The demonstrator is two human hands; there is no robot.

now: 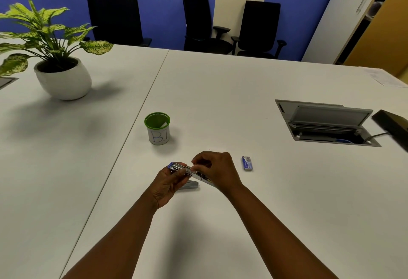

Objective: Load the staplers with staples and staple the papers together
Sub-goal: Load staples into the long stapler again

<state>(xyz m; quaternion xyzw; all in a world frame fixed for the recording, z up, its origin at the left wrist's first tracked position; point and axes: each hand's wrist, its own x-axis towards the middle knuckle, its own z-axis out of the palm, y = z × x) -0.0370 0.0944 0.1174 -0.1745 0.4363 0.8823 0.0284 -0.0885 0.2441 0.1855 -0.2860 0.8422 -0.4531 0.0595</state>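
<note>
I am holding the stapler [180,167] above the near middle of the white surface [220,93], a little toward me from the green-rimmed cup [157,128]. My left hand [167,183] is gripping its metal body from below, with the fingers curled around it. My right hand [215,169] is coming over from the right side, and its fingertips are pinching at the opened top part of the stapler; I cannot tell if a strip of staples is between them. A second grey stapler [189,185] is lying flat on the surface just under my hands, partly hidden by my left hand. The small blue box of staples [246,163] is lying near my right hand, on its right side, not touching it.

The surface is made of two white tables joined along a seam that is running from the far edge toward the near left. A plant in a round white pot [64,79] is standing toward the far left corner. An open grey cable hatch [326,122] is set into the right part, and a black device [393,126] is lying at the right edge beside it. Some paper [385,77] is lying at the far right corner. Behind the far edge, three black office chairs [258,29] are standing against a blue wall [165,2].
</note>
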